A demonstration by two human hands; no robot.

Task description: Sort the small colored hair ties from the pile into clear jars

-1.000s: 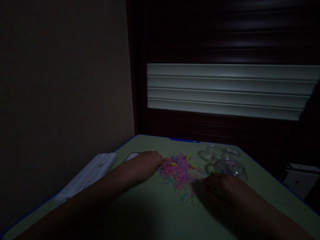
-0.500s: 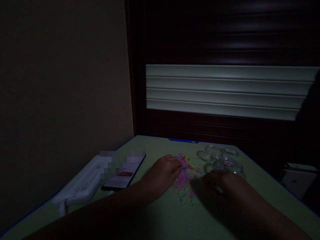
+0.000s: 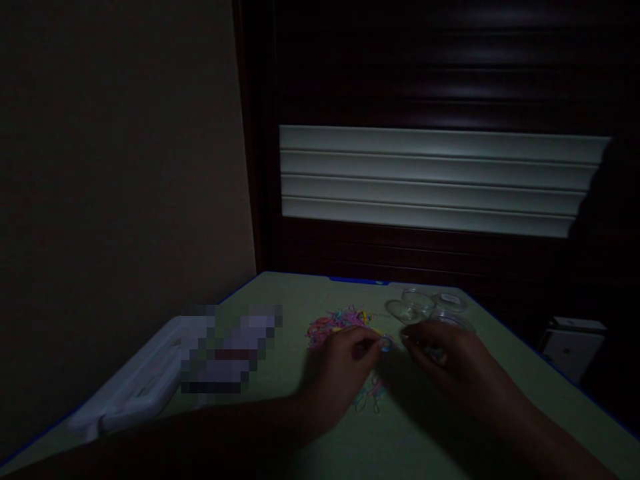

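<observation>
A pile of small elastic bands [image 3: 327, 327], mostly pink with some yellow and blue, lies on the pale green table [image 3: 320, 293]. My left hand [image 3: 345, 370] is in front of the pile, thumb and forefinger pinched on a small blue elastic band [image 3: 386, 344]. Just to the right hovers my right hand [image 3: 450, 357], its fingers drawn together in a pinch; what they hold, if anything, is hidden. Beneath the two hands is a smaller group of loose bands [image 3: 373, 395]. Clear round containers [image 3: 419, 301] stand behind my right hand, which partly covers one of them.
At the left are a long white case [image 3: 130, 380] and a blurred-out phone [image 3: 240, 347]. A white box [image 3: 573, 350] stands beyond the table's right edge. Wall and dark slatted panel [image 3: 425, 250] border the table's left and back.
My left hand has left the pile and moved right, toward my right hand, with a blue band in its fingers. The pile is now spread farther left. The view has shifted slightly.
</observation>
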